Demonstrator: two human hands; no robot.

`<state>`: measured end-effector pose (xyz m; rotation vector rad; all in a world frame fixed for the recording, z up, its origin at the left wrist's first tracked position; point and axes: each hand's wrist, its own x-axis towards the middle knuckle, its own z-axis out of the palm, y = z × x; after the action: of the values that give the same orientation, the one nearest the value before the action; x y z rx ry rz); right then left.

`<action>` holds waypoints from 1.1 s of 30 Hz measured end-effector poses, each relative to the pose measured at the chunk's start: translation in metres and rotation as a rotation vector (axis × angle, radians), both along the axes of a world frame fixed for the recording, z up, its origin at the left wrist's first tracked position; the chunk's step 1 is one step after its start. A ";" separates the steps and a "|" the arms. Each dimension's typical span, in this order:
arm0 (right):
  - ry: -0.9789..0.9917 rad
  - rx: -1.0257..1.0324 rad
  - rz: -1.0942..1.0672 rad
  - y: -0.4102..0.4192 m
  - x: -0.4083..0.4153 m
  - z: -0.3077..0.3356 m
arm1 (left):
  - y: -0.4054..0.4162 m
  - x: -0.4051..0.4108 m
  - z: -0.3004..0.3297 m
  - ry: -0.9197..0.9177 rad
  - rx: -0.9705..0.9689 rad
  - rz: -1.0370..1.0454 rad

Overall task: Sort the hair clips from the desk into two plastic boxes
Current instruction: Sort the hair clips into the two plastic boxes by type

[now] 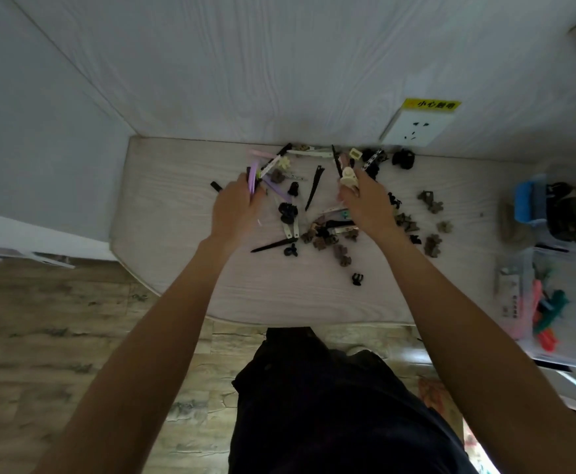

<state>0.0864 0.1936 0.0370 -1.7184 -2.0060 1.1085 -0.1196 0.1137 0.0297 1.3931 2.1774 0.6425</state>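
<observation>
Landmark = wall socket (416, 129) at the desk's back edge. Far left of it, left hand (235, 208) grips a bunch of long lilac snap clips (253, 176): thin, stiff, light, prob slick, so best pinched flat across the middle, not at the tips. Nearer the socket, below-left of it, right hand (365, 203) pinches a cream claw clip (348, 177) w/ fingertips; small, hard plastic, springy, looks easy to flick away if squeezed off-centre. Rest of the hair clips (317, 230) lie scattered on the desk (163, 213) below and left of the socket: black spikes, brown and black mini claws, all light, likely to slide. Open desk left of the pile and along the front edge; rounded front-left corner = drop risk. Right of and below the socket, plastic boxes (532, 203) crowd the desk end, blurred, contents unclear; little spare room there.
</observation>
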 end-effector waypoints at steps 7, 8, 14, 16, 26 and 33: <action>0.151 -0.022 -0.185 -0.028 0.059 0.038 | 0.005 0.066 0.032 -0.638 0.068 0.087; 0.153 -0.015 -0.202 -0.035 0.076 0.044 | 0.005 0.082 0.034 -0.649 0.056 0.055; 0.084 -0.043 -0.443 -0.078 0.214 0.067 | 0.002 0.205 0.051 -0.760 -0.099 -0.214; -0.069 -0.026 -0.493 -0.086 0.254 0.066 | -0.002 0.244 0.056 -0.823 -0.154 -0.237; -0.165 -0.206 -0.403 -0.099 0.336 0.047 | -0.019 0.408 0.065 -0.714 -0.294 -0.258; -0.019 -0.188 -0.454 -0.095 0.361 0.059 | -0.013 0.446 0.052 -0.472 -0.341 -0.362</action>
<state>0.4469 0.0985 0.0961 -2.1404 -1.4440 1.1438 0.3268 0.1007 0.0813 1.2538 1.5309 0.3893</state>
